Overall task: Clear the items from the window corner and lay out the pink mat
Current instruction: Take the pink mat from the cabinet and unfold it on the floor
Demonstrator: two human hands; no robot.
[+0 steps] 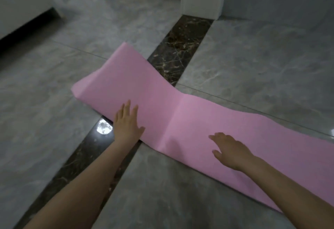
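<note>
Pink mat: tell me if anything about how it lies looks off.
The pink mat is not flat yet: its far end lifts off the floor past a fold crease. Both hands rest on it, left hand, right hand.

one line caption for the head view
Both hands, left hand and right hand, flat on a pink mat on the tiled floor.

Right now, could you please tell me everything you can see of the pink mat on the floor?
The plain pink foam-like mat lies spread across the grey marble-look tiled floor, crossing a dark veined tile strip. It is thin, matte and unpatterned, with a fold crease across its middle. Its far left end humps up instead of lying flat; its right end runs out of frame. The left hand and right hand rest flat on it, fingers straight.
</note>
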